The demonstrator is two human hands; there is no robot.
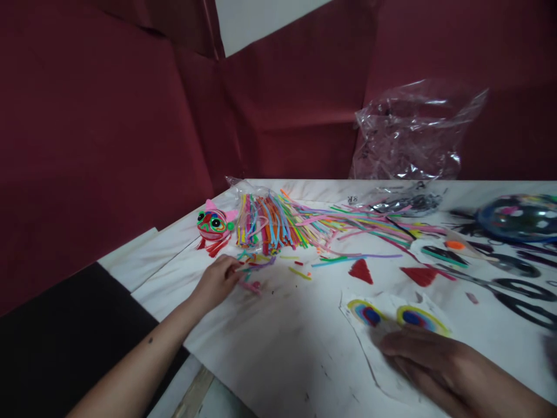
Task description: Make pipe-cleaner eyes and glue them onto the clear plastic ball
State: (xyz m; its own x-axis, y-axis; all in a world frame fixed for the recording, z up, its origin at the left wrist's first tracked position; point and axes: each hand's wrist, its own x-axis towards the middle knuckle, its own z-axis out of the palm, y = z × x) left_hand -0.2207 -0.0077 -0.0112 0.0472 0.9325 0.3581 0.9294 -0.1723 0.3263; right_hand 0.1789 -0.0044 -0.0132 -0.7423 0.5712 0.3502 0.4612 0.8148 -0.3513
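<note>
My left hand [221,274] is at the left side of the table among short cut pieces of chenille stems [250,285]. Its fingers are curled together at the tips; whatever they pinch is too small to make out. My right hand [439,357], slightly blurred, lies with fingers stretched over a white paper cutout [378,363]. Two eyes in yellow, blue and red rings are coloured on that paper, and the hand covers part of its lower right. Two red triangles, one left [361,271] and one right [420,276], lie just beyond the paper.
Bundles of colourful chenille stems [274,223] lie at the back, partly in plastic. Left of them sits a small decorated mask [213,223]. A clear plastic bag [404,139] stands behind. Black-handled scissors [522,290] and a shiny round, dotted object [520,217] lie at right.
</note>
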